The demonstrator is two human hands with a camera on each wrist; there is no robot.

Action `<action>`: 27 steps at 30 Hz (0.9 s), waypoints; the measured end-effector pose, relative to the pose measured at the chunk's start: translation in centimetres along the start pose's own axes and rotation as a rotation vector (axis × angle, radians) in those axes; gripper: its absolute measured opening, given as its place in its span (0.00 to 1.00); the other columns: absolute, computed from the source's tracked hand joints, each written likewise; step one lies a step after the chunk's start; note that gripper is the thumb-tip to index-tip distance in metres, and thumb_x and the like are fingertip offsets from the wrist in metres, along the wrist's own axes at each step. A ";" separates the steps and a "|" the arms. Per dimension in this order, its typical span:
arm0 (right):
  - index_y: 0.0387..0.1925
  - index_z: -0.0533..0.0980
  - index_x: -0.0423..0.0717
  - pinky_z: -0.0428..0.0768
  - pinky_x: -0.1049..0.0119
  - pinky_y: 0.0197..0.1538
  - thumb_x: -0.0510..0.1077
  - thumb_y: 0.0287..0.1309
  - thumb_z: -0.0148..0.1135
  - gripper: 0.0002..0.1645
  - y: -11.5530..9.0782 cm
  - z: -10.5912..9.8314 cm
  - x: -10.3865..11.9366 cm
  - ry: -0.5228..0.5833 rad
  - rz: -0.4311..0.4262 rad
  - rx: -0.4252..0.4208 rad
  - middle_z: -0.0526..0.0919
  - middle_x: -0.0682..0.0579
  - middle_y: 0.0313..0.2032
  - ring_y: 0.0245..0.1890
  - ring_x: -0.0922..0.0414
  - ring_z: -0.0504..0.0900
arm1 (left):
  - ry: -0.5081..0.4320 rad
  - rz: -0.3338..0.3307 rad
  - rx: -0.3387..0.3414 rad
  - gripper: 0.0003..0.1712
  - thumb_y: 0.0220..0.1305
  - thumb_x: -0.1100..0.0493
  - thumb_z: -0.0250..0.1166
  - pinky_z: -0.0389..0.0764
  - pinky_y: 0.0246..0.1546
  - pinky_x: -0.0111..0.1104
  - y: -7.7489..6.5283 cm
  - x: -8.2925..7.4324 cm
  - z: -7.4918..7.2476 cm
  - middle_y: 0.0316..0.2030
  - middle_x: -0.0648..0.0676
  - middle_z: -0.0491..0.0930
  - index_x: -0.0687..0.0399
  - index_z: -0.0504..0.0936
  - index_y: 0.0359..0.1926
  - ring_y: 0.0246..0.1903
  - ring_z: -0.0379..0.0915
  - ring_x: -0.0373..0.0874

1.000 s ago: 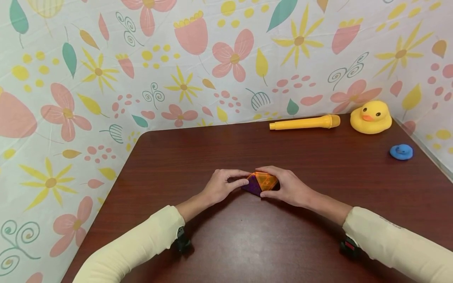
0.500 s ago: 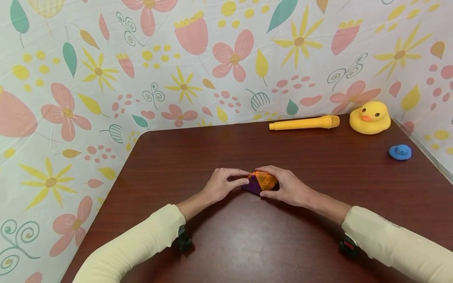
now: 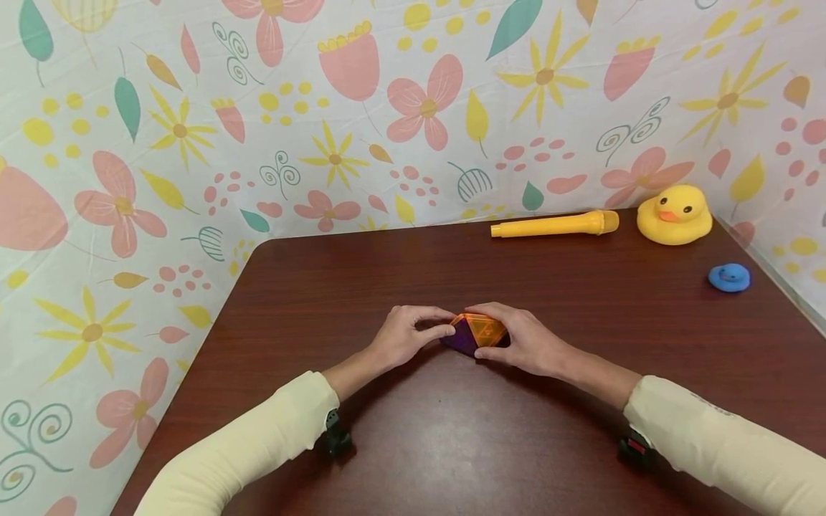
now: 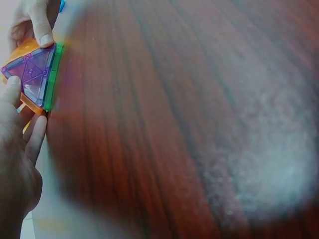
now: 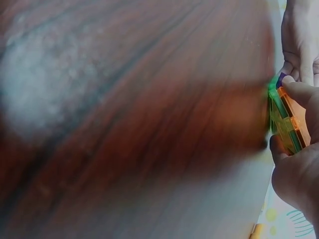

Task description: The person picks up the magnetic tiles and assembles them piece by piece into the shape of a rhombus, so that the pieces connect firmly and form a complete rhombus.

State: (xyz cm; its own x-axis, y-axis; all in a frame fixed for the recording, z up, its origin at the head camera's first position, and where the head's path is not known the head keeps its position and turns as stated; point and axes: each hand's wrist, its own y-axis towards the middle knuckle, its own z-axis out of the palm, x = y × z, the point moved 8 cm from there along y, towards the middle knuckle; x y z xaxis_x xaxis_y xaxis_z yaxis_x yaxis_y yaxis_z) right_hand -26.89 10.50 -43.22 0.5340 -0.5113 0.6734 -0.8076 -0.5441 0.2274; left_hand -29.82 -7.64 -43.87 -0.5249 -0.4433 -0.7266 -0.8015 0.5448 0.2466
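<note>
Between both hands, on the brown table [image 3: 413, 272], stands a small shape built of translucent magnetic tiles [image 3: 464, 338]. A purple triangular tile [image 4: 34, 74] faces the front left, and an orange tile [image 3: 487, 330] sits at the right. In the left wrist view a green tile [image 4: 54, 77] runs along the base. My left hand [image 3: 408, 335] pinches the left side with thumb in front and fingers behind. Round the right side, my right hand [image 3: 530, 340] grips with thumb low in front and fingers over the top. The shape's back is hidden in the head view.
A yellow toy microphone [image 3: 555, 224] lies at the table's back edge. To its right sits a yellow rubber duck [image 3: 675, 216], with a smaller blue duck [image 3: 730, 277] nearer the right edge. A flower-patterned cloth [image 3: 361, 143] hangs behind the table.
</note>
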 end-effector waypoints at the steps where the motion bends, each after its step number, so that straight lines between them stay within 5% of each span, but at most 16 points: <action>1: 0.72 0.72 0.41 0.84 0.57 0.50 0.43 0.58 0.82 0.44 0.0 0.0 0.0 0.004 0.002 0.003 0.82 0.42 0.62 0.50 0.52 0.83 | 0.014 0.011 0.005 0.16 0.70 0.49 0.73 0.85 0.44 0.29 -0.1 0.0 0.0 0.48 0.44 0.91 0.46 0.91 0.56 0.45 0.86 0.33; 17: 0.72 0.73 0.40 0.85 0.58 0.49 0.45 0.56 0.82 0.45 0.1 0.1 -0.4 0.032 0.018 0.004 0.83 0.43 0.61 0.49 0.53 0.83 | 0.134 0.128 -0.005 0.22 0.67 0.57 0.75 0.83 0.49 0.26 -1.1 -0.5 0.4 0.53 0.49 0.89 0.51 0.89 0.62 0.52 0.84 0.36; 24: 0.77 0.68 0.39 0.80 0.66 0.39 0.44 0.68 0.73 0.41 -0.2 -0.6 -1.1 0.105 0.074 0.098 0.85 0.45 0.54 0.38 0.56 0.81 | 0.165 0.132 0.002 0.22 0.69 0.56 0.74 0.83 0.48 0.25 -1.3 -0.6 0.5 0.55 0.50 0.88 0.50 0.88 0.63 0.52 0.84 0.35; 27: 0.77 0.68 0.39 0.84 0.60 0.48 0.42 0.73 0.69 0.37 -0.7 -1.3 -1.3 0.119 0.078 0.122 0.85 0.44 0.59 0.49 0.52 0.85 | 0.176 0.140 0.009 0.23 0.70 0.58 0.73 0.84 0.49 0.27 -1.4 -0.6 0.5 0.56 0.51 0.87 0.51 0.87 0.64 0.52 0.85 0.37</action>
State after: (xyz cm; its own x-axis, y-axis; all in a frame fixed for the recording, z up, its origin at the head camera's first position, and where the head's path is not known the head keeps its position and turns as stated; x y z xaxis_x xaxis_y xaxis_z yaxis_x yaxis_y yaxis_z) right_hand -27.41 12.43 -43.32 0.4312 -0.4766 0.7661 -0.8053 -0.5862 0.0886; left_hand -28.28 -7.76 -44.06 -0.6732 -0.4800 -0.5625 -0.7153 0.6157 0.3305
